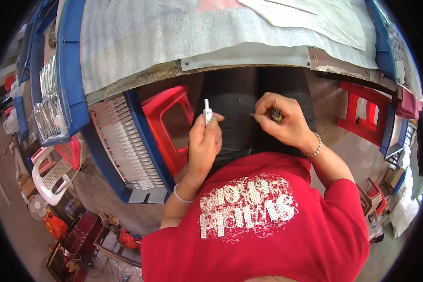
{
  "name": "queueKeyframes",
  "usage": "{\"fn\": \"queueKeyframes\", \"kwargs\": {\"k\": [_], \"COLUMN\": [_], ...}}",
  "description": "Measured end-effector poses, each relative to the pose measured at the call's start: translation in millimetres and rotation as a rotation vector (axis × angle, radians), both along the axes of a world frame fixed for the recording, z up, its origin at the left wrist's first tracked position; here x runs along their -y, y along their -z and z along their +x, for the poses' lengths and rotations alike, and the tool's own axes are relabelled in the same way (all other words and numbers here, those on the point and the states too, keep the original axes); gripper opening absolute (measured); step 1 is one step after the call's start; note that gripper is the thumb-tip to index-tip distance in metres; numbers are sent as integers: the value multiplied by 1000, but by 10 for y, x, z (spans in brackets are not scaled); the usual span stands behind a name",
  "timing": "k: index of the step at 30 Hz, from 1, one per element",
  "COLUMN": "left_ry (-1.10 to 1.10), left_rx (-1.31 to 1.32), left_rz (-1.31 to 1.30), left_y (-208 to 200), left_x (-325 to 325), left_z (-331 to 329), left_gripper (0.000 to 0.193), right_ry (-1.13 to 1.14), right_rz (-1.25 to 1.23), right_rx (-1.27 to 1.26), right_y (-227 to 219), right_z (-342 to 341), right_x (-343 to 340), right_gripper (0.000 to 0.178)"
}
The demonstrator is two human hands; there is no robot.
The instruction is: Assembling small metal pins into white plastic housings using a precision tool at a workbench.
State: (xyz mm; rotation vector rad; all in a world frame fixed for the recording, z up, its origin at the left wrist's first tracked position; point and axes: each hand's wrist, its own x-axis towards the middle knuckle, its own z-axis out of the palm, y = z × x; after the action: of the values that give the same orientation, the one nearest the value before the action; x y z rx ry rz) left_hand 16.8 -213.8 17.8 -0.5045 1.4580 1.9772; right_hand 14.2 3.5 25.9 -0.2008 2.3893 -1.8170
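Over my lap, my left hand (pixel 205 145) pinches a small white-and-silver cylindrical piece (pixel 207 113) between thumb and fingers. Its narrower end points up and away from me. To the right, my right hand (pixel 286 120) is closed round a small dark, brass-coloured tool (pixel 277 114) with a thin pointed end. Between that hand's thumb and forefinger a short tip pokes out toward the left; whether it belongs to the same tool I cannot tell. The two held things are apart.
Ahead is a workbench covered with white foam sheet (pixel 141 42). At my left stands a blue tray (pixel 148 127) with rows of silver-white parts (pixel 131 141), beside a red stool (pixel 167 127). A blue bin (pixel 73 70) holds metal rods (pixel 49 103). Another red stool (pixel 362 113) is at right.
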Motion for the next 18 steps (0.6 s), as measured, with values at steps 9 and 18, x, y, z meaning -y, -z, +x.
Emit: {"fn": "queueKeyframes", "kwargs": {"k": [9,18], "left_ry": [232,97], "left_rx": [71,197], "left_rz": [197,398], "left_y": [-448,-567], "left_x": [-238,-397], "left_z": [-163,-116], "left_gripper": [16,29], "right_ry": [-7,181], "right_rz": [-164,-308], "right_rx": [-180,-205], "right_y": [-167,-256], "right_z": [63,97], "right_x": [161,201], "right_gripper": [16,19]}}
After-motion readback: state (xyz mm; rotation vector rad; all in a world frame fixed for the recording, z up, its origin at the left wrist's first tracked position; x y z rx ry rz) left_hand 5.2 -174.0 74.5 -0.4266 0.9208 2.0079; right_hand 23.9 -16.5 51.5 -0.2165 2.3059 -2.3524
